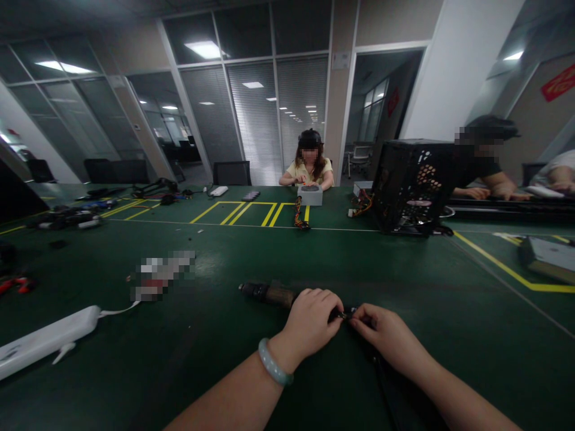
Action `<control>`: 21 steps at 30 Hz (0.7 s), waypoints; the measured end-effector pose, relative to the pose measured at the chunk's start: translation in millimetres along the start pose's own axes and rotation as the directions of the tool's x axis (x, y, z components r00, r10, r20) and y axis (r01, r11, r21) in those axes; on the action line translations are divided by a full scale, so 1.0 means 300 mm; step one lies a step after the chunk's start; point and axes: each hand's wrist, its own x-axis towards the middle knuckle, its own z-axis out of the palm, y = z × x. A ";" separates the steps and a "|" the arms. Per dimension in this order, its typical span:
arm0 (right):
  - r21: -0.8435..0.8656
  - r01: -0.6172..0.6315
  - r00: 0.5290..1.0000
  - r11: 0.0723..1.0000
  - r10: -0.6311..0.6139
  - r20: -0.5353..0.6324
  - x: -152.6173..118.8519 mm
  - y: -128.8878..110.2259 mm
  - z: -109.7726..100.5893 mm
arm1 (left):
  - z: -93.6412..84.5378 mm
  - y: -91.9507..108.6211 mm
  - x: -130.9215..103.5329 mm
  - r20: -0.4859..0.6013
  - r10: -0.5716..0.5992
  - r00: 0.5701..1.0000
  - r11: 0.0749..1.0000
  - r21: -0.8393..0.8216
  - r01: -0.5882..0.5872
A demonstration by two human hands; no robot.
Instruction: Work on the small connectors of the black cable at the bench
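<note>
In front of me an electric screwdriver (281, 296) lies on the green table, its black tip pointing left. My left hand (312, 314), with a pale green bangle (275, 364) on the wrist, is closed over its rear end. Close beside it, my right hand (375, 323) pinches a dark cable end with thumb and forefinger, against the back of the screwdriver. A black cable (381, 380) runs from there toward the table's near edge. The fingers partly hide the joint, so whether the cable end is plugged in cannot be made out.
A white power strip (49, 341) lies at the left. Cables and dark parts (67, 215) sit beyond it. Opposite, a person (309, 164) handles a grey power supply (311, 196). An open black computer case (413, 185) stands at the right, near another person (485, 161).
</note>
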 end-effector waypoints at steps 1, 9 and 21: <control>0.001 -0.001 1.000 1.000 0.001 0.000 0.000 -0.001 0.000 | -0.001 0.000 0.000 0.003 0.002 1.000 1.000 0.002 -0.002; 0.004 0.003 1.000 1.000 -0.003 0.002 0.000 0.011 0.003 | -0.009 -0.004 0.001 0.036 0.032 0.999 0.999 -0.002 -0.032; 0.019 0.023 1.000 1.000 -0.023 -0.011 0.002 0.024 0.006 | -0.007 -0.002 0.000 0.024 0.040 0.999 0.999 -0.012 -0.039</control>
